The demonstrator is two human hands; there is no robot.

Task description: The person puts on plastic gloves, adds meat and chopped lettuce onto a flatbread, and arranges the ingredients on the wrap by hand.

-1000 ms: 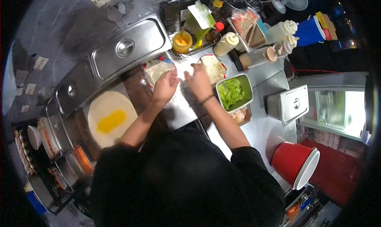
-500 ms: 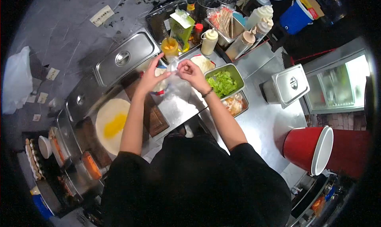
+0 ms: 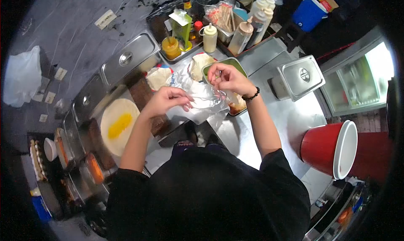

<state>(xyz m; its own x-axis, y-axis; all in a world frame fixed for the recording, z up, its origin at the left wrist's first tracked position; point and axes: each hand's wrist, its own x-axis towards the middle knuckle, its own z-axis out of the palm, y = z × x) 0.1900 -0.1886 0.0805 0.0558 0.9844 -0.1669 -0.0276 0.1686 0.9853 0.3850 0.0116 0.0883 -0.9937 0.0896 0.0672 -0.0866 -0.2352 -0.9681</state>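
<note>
A clear, crinkled plastic bag [image 3: 201, 95] is stretched between my two hands above the steel counter. My left hand [image 3: 168, 102] pinches its left side with thumb and fingertips. At the upper right of the bag, my right hand [image 3: 230, 79] is closed on it, fingers curled, over the lettuce container [image 3: 232, 63], whose contents are mostly hidden. Beyond the bag lie two pale flatbread pieces [image 3: 159, 78] [image 3: 203, 65] on coloured paper. To the left, a round flatbread [image 3: 110, 133] with a yellow smear [image 3: 120, 126] rests on the cooking surface.
At the back stand a jar of yellow sauce [image 3: 171, 48], a green carton [image 3: 182, 30], a squeeze bottle [image 3: 209, 38] and a tray of wrapped sticks [image 3: 221, 17]. Lidded steel pans [image 3: 126, 58] line the left. A red bucket [image 3: 322, 150] and a lidded steel container [image 3: 299, 77] are on the right.
Both hands have come nearer my body and moved apart, opening out the bunched bag between them. My right hand has shifted right, over the lettuce container.
</note>
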